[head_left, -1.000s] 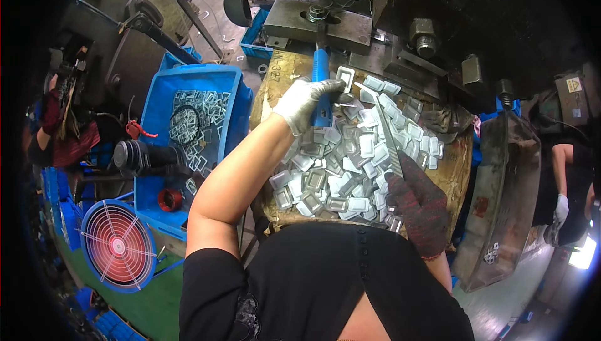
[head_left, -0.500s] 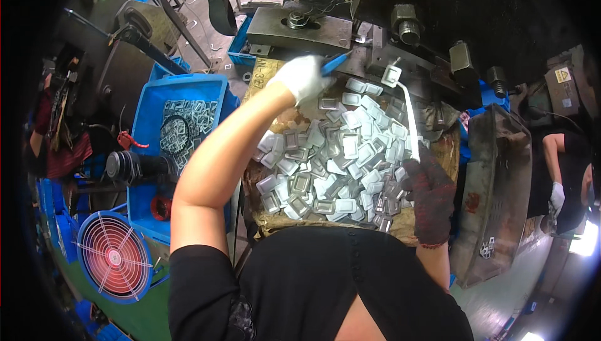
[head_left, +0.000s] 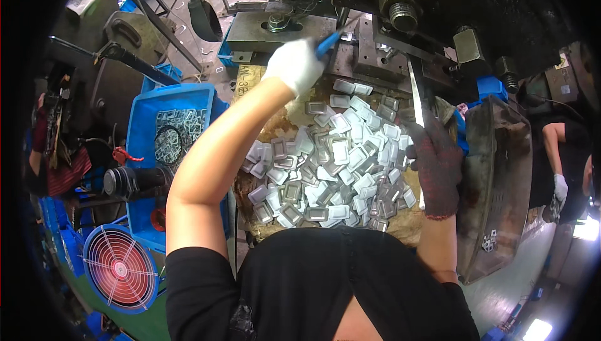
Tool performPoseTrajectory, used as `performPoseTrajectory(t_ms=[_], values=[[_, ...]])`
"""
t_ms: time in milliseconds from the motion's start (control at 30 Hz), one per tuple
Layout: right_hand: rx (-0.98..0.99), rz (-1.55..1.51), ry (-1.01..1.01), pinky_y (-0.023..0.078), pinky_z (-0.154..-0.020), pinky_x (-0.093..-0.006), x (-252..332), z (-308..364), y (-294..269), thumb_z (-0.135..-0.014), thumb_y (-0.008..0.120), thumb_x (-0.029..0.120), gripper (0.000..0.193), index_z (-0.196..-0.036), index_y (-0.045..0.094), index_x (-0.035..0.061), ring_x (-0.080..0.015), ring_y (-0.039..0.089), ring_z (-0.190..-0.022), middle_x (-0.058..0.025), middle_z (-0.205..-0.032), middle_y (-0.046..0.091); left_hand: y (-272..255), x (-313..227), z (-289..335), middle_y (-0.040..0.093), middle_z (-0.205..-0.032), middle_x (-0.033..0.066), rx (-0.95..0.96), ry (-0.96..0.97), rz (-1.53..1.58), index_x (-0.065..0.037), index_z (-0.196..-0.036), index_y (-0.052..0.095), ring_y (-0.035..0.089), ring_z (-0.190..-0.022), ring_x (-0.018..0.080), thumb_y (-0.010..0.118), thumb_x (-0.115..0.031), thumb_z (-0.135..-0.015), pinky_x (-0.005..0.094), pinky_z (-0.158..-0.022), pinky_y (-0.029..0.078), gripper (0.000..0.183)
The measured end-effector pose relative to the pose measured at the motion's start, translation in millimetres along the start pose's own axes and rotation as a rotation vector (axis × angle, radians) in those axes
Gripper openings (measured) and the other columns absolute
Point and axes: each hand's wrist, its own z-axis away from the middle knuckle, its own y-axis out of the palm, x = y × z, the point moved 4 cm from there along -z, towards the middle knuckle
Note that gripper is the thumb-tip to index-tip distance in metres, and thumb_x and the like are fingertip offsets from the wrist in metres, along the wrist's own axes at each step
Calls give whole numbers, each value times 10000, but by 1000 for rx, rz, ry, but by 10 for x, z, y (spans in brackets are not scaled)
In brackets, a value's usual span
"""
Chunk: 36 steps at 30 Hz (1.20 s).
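The dark press is the biggest thing near me, looming beyond the far right of the table, whose brown cover looks worn. A deep metal trough stands to the table's right; to its left there's a blue bin with small metal parts in it, and a round fan near that. Most of the table lies under a loose pile of small metal trays, some face up, some turned over. Past it, the right hand, in a dark red glove, has its fingers closed around long tweezers, which point in among the steel blocks below the press; I can't make out whether their tip grips anything. The left hand, in white, has its fingers wrapped around a blue-handled tool, near the blocks and clear of the pile. To do this well, I'd say, hold the tweezers well back so only metal goes beneath the press, keep the wrist steady, and leave the tool's end well apart from the tweezers' tip.
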Motion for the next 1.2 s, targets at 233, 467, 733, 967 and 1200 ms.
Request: performPoseTrajectory(t_ms=[233,467,733,967,1200], values=[[48,-4,-6,417,-524,-197,-62,-127,177,-890,646,209,412,-1280,605,81,-33,520,-619,-19,-912,696,321,218,668,644,-937,190,98,237,-65,-70,-1001,656,643,-877,380,699,-292,-793,449,-793,514,308],[-41,-5,-24,463,-589,-258,124,145,-26,-879,671,189,436,-1291,596,66,-85,578,-643,-52,-804,640,357,515,635,702,-829,153,-67,-13,436,-58,-1021,665,670,-694,307,691,-266,-823,377,-671,534,289],[179,-104,164,470,-585,-223,-80,740,135,-925,641,128,393,-1305,585,46,-65,575,-667,-8,-840,652,244,362,764,700,-818,81,217,-352,1111,-4,-1031,629,629,-640,118,744,-156,-821,261,-574,493,283],[339,-141,58,492,-632,-242,-56,853,282,-930,638,132,398,-1305,573,16,-66,563,-686,-35,-838,656,408,423,784,700,-878,84,242,-347,1300,-9,-1044,634,652,-713,126,791,-180,-796,255,-634,503,339],[315,-84,5,497,-647,-252,-67,848,252,-927,642,131,397,-1300,575,11,-67,593,-717,-65,-858,681,292,341,840,702,-868,86,232,-401,1308,-12,-1052,639,658,-709,128,769,-177,-816,254,-633,506,317]])
